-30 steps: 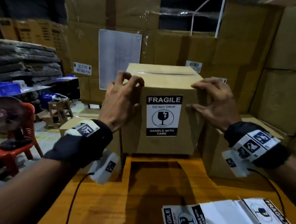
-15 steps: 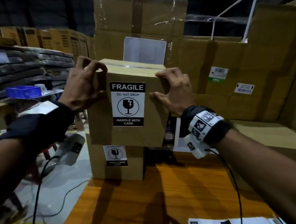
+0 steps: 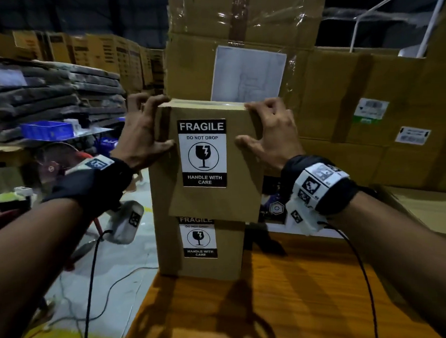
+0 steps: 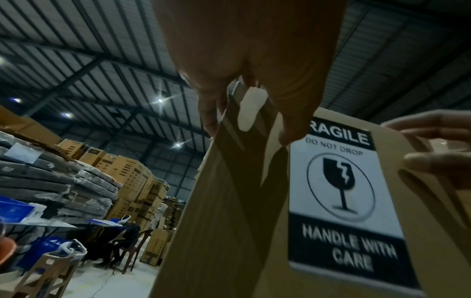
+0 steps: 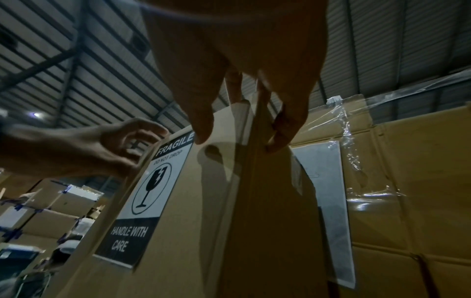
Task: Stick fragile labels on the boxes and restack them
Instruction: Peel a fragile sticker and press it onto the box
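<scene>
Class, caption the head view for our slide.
Both hands, left hand and right hand, hold a labelled box on another labelled box.

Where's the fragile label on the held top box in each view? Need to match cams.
Head: fragile label centre frame, on the top box, between left hand and right hand.
Left wrist: right half, below the thumb.
Right wrist: left of centre, tilted.
Shared landmark: the label's broken-glass icon.

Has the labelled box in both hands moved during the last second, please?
Yes. The labelled box went left off the wooden table, and now sits over the lower labelled box at the table's left edge.
</scene>
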The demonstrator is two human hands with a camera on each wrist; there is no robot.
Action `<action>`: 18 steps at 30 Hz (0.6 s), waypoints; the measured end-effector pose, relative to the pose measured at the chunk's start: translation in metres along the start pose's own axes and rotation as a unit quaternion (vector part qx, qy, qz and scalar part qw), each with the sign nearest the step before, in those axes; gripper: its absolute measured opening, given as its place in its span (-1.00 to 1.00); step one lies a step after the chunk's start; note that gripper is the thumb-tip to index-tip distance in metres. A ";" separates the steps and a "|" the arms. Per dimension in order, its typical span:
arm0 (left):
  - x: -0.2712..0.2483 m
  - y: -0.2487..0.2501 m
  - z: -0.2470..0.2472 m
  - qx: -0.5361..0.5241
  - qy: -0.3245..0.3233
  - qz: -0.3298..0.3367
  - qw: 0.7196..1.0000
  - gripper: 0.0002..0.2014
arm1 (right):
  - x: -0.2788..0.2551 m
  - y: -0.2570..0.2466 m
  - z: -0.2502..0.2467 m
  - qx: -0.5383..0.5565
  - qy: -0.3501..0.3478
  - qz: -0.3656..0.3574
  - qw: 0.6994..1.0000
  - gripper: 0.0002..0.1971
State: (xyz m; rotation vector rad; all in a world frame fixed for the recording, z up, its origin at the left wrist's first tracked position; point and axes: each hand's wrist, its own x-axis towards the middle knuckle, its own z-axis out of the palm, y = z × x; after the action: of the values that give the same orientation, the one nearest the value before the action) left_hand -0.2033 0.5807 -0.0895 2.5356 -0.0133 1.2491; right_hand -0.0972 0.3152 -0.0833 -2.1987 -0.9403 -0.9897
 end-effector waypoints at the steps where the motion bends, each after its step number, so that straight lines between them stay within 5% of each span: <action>1: -0.007 -0.003 0.005 -0.002 0.008 0.005 1.000 -0.05 | -0.001 0.004 -0.002 0.023 -0.001 0.002 1.000 -0.20; 6: -0.040 -0.019 0.027 0.029 0.042 -0.012 0.999 0.18 | -0.015 0.021 -0.005 0.093 -0.095 0.036 0.990 0.18; 18: -0.023 -0.042 0.041 0.095 0.007 -0.033 0.995 -0.20 | -0.005 0.025 0.025 0.113 -0.067 0.045 0.990 0.12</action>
State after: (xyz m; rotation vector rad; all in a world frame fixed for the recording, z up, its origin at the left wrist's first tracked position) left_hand -0.1799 0.6063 -0.1428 2.6618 0.2006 1.2990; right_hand -0.0698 0.3154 -0.1060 -2.1149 -0.9522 -0.6661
